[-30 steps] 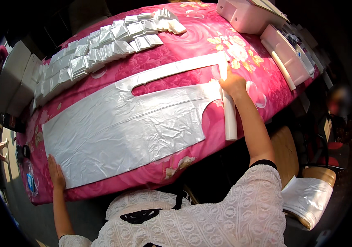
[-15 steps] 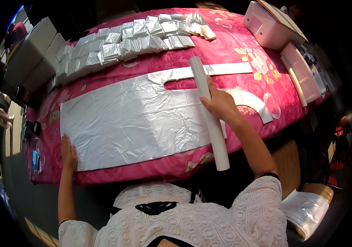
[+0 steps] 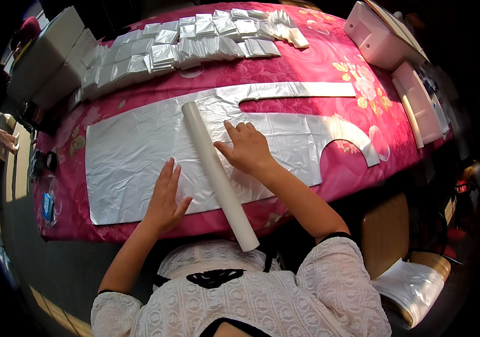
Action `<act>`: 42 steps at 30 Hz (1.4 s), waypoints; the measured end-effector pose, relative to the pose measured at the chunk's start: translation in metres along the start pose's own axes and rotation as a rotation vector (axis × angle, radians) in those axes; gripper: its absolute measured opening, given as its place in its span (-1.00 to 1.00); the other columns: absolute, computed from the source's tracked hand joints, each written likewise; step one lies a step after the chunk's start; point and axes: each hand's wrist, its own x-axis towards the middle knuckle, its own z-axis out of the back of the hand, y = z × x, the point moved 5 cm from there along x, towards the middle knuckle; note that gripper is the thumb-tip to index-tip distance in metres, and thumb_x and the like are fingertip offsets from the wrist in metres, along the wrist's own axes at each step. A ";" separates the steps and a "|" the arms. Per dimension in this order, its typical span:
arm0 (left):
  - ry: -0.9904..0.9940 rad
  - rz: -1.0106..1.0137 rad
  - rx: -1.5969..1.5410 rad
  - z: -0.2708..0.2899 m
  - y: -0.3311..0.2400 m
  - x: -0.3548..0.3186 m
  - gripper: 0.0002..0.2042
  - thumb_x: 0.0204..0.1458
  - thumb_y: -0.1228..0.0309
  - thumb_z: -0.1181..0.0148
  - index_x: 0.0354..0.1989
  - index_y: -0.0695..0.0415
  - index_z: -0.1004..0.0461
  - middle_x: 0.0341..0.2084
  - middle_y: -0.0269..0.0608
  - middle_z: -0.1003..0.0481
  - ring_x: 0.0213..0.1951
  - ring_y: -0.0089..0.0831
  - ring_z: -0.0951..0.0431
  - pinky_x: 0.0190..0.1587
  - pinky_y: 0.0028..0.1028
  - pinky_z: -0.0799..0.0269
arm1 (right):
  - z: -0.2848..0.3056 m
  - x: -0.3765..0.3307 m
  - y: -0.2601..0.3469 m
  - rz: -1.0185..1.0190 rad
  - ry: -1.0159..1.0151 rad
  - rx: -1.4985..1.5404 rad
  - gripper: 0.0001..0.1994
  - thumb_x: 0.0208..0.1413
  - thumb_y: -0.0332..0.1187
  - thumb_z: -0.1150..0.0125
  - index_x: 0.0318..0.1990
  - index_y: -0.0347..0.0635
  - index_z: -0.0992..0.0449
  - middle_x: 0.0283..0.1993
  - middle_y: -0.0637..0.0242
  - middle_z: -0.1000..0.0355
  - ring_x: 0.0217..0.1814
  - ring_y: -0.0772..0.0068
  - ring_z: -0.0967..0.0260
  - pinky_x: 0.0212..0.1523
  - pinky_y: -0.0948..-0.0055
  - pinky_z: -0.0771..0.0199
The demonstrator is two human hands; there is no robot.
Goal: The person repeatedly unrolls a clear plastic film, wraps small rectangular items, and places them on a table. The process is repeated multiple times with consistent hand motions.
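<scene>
A white plastic apron [image 3: 133, 163] lies spread flat on the pink floral tablecloth, its neck loop and strap reaching to the right. Across its middle rests a long white tube [image 3: 217, 174], tilted, with its near end jutting past the table edge. To the left of the tube, my left hand [image 3: 165, 203] lies on the apron's near part with fingers stretched out. My right hand [image 3: 247, 149] is just right of the tube, fingers apart on or just over the plastic. Neither hand grips the tube.
Rows of folded silvery-white packets [image 3: 195, 42] cover the table's far side. White foam boxes stand at the far left [image 3: 46, 56] and far right [image 3: 377, 36]. A small blue packet [image 3: 48, 206] lies at the left edge. A wooden chair [image 3: 386, 236] stands at lower right.
The tube has moved left from the apron's right part to its middle, and my right hand has let go of it. My left hand has moved right from the apron's left edge.
</scene>
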 end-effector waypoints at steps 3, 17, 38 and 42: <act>-0.027 -0.057 -0.143 -0.033 -0.043 0.026 -0.22 -0.04 0.21 -0.09 0.27 0.29 0.18 0.26 0.25 0.27 0.31 0.09 0.28 0.28 -0.15 0.28 | -0.004 -0.021 -0.077 0.073 -0.140 -0.068 -0.43 0.08 0.00 0.07 0.12 -0.27 -0.26 0.20 0.04 -0.14 0.28 0.13 -0.01 0.24 0.26 0.02; 0.022 -0.110 -0.042 -0.062 -0.085 0.070 -0.16 -0.12 0.24 -0.16 0.23 0.43 0.18 0.26 0.25 0.29 0.31 0.10 0.36 0.29 -0.14 0.30 | 0.101 -0.173 -0.314 -0.487 -0.423 -0.269 -0.65 0.11 -0.30 0.08 -0.04 -0.34 -0.41 0.10 -0.02 -0.27 0.17 0.04 -0.18 0.17 0.30 -0.14; 0.248 0.283 -1.429 -0.036 -0.083 0.071 -0.48 0.09 0.22 -0.04 0.15 0.25 -0.13 -0.04 -0.10 -0.37 -0.07 -0.39 -0.43 -0.02 -0.44 -0.34 | 0.067 -0.089 0.009 0.037 0.014 0.823 -0.66 -0.12 -0.50 -0.23 -0.12 -0.28 -0.37 -0.29 0.28 -0.40 -0.34 0.47 -0.35 -0.28 0.53 -0.36; 0.353 0.495 -1.308 -0.007 -0.024 0.048 -0.81 0.02 0.39 -0.14 -0.25 0.23 -0.45 -0.41 -0.21 -0.52 -0.37 -0.54 -0.52 -0.32 -0.58 -0.42 | 0.062 -0.108 0.081 0.451 -0.168 0.523 -0.60 -0.16 -0.35 -0.29 -0.12 -0.27 -0.38 -0.24 0.14 -0.39 -0.25 0.18 -0.36 -0.22 0.35 -0.38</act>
